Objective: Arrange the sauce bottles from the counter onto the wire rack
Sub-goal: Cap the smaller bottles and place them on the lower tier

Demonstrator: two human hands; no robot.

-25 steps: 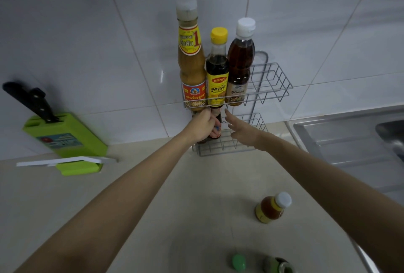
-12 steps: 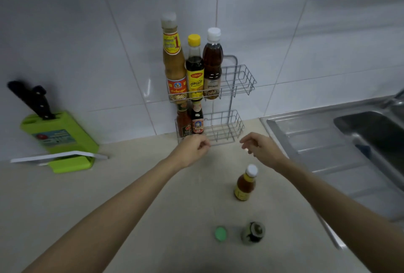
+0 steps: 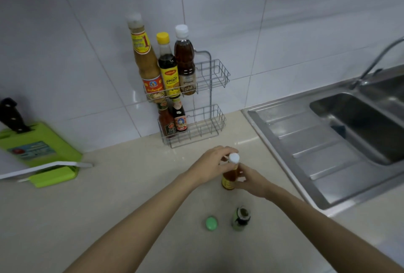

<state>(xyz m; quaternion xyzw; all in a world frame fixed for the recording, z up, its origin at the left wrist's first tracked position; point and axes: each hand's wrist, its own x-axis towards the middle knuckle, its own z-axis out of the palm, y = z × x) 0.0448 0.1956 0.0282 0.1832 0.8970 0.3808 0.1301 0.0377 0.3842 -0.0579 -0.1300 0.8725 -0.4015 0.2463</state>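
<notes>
A two-tier wire rack [image 3: 215, 76] stands against the tiled wall. Its top shelf holds three tall bottles: a tan sauce [image 3: 145, 63], a yellow-capped dark sauce [image 3: 167, 65] and a white-capped brown sauce [image 3: 184, 61]. On the bottom shelf stand a red sauce bottle [image 3: 166, 120] and a small dark bottle [image 3: 179, 116]. On the counter, a small amber bottle with a white cap [image 3: 229, 173] stands upright. My left hand [image 3: 211, 164] touches its neck and cap. My right hand [image 3: 251, 180] wraps its body. Nearer me an open green bottle [image 3: 240, 218] stands beside its loose green cap [image 3: 211, 223].
A green knife block [image 3: 39, 150] with a black-handled knife [image 3: 11, 115] sits at the left on a white board [image 3: 43, 166]. A steel sink and drainboard [image 3: 328, 146] fill the right, with a tap [image 3: 376, 61] behind.
Both hands pulled back from the rack's bottom shelf, leaving the small dark bottle there, and came down onto the amber bottle on the counter. The view tilted back.
</notes>
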